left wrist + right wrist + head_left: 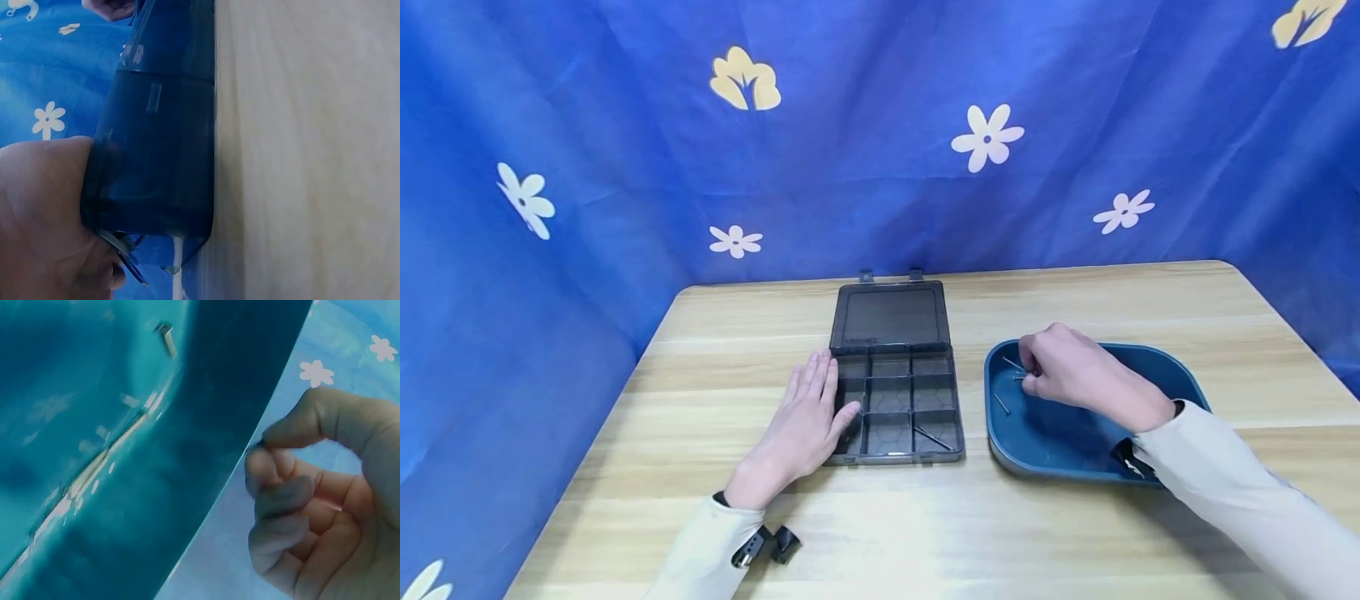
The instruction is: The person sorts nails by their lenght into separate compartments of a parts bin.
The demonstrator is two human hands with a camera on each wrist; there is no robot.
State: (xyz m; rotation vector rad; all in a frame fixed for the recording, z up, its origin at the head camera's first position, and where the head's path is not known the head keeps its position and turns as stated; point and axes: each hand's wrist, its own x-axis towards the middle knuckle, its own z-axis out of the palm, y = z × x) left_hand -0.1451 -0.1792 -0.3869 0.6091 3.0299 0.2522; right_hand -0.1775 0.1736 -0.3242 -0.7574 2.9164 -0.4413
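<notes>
My left hand [805, 417] lies with its fingers straight along the left side of a dark see-through compartment box [887, 423], its thumb over the rim. In the left wrist view the hand touches the box wall [156, 156]. Long thin screws [932, 437] lie in the box's front right compartment. My right hand [1067, 371] is over the left part of a blue tray [1097, 454]. In the right wrist view its thumb and index fingertip pinch a small dark end, seemingly of a screw [260, 444]. Loose screws [1002, 405] lie on the tray floor near the hand.
The box's lid [891, 315] is folded back flat on the wooden table [752, 333], with its latches toward the far edge. A blue flowered curtain [850, 167] hangs behind the table and along its left side. The tray stands right of the box.
</notes>
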